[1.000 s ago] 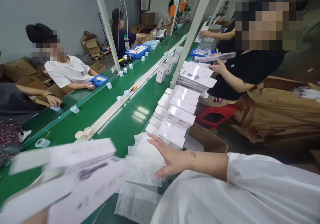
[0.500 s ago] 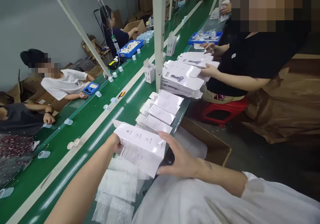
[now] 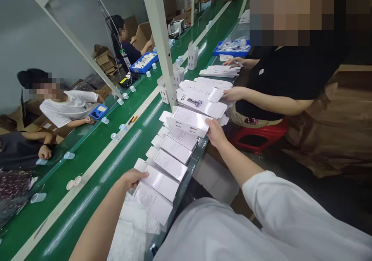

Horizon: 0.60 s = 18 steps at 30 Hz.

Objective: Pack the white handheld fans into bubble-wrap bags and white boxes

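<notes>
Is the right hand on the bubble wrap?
No, the right hand is at the edge of a flattened white carton, away from the bubble wrap.

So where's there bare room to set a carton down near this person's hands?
A strip of bare green belt runs between the white divider strip and the row of flat cartons. It is crowded at the left hand and right hand, where cartons lie overlapping.

A blue tray [image 3: 136, 69] on the green conveyor belt [image 3: 87, 191] (probably holding caps).
</notes>
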Tool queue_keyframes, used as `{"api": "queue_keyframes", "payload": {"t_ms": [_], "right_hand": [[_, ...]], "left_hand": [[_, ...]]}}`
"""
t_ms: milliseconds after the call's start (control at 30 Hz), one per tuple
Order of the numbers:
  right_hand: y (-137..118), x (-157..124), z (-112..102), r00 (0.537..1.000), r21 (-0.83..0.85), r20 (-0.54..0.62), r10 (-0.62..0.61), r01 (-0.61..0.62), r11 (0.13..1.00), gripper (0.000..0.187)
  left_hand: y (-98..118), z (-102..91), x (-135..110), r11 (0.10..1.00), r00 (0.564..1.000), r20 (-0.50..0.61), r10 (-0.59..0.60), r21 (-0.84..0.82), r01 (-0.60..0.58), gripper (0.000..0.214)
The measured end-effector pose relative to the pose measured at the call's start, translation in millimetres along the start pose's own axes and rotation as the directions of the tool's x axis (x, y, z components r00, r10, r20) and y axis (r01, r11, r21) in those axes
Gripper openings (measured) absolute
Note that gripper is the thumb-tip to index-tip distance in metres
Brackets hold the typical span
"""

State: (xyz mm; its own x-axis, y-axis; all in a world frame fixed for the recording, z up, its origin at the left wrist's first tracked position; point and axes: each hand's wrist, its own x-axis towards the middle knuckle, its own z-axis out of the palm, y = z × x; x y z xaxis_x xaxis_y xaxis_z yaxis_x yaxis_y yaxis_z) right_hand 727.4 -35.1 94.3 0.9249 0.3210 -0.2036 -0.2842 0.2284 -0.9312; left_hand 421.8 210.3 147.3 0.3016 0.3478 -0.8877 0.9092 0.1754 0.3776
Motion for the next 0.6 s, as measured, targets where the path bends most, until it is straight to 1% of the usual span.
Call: {"api": "queue_keyframes", "payload": {"t_ms": [67,167,233,300,367,433,533,600], "right_hand": [[11.7,18.2,-3.0,0.999,-0.112,-0.036,-0.039,0.035,0.993,0.043],[33.3,25.7,-6.5,0.993,-0.273,-0.060,-0.106,0.086,0.958,0.048],[44.9,25.5,-9.0,0.992,-0.335,-0.059,-0.110,0.084,0.939,0.054],[52.0,25.0,-10.4,0.995,-0.363,-0.062,-0.084,0.056,0.930,0.062],[55.0,25.2,-10.3,0.997,-0.373,-0.058,-0.060,0.034,0.927,0.069],[55.8,25.6,-9.7,0.998,-0.375,-0.029,-0.047,0.033,0.926,0.073],[57.1,24.6,-10.0,0.998,-0.375,0.039,-0.043,0.054,0.925,0.074],[58.8,21.5,-11.0,0.994,-0.393,0.067,-0.088,0.107,0.913,0.072]], "left_hand": [[1.2,-8.0,-1.8,1.000,0.999,-0.037,-0.029,0.009,0.029,0.060],[10.5,-28.6,-22.7,1.000,1.000,0.012,-0.025,-0.006,0.026,0.055],[28.0,-39.2,-42.9,0.998,0.999,0.036,0.016,-0.063,-0.014,0.054],[57.1,-38.6,-59.5,0.989,0.997,0.008,0.081,-0.127,-0.080,0.055],[95.1,-24.0,-67.3,0.979,0.989,-0.061,0.134,-0.147,-0.141,0.053],[135.8,1.4,-65.1,0.981,0.981,-0.135,0.143,-0.114,-0.158,0.046],[187.7,43.7,-49.1,0.991,0.965,-0.232,0.120,-0.037,-0.132,0.034],[211.1,65.2,-35.1,0.991,0.952,-0.277,0.134,0.018,-0.134,0.031]]}}
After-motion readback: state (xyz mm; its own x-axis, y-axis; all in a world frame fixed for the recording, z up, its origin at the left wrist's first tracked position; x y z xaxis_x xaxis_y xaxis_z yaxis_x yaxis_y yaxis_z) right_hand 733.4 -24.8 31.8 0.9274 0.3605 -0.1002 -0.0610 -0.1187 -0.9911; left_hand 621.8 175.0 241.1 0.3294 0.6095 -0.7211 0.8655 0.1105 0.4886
